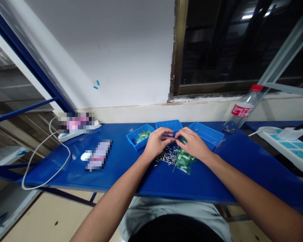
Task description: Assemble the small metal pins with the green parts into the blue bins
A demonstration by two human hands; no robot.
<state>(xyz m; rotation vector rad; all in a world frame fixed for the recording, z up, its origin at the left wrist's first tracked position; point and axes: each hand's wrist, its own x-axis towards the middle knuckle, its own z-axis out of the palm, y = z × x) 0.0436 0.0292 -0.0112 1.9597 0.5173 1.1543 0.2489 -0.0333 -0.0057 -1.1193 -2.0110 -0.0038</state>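
Between the front and back edges of the surface (126, 161), metal pins (168, 158) lie with long axes pointing mixed ways below the left hand (156, 141) and right hand (192, 143), fingers curled inward, whether pinching anything I cannot tell.

Red-capped clear bottle (242, 110) stands near the window (217, 50). White power strip (289, 148) lies at far right. White cable (70, 154) loops at left.

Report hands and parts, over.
Left hand, right hand close together; grip unclear. Metal pins piled below. Green pieces alongside, partly hidden by right hand.
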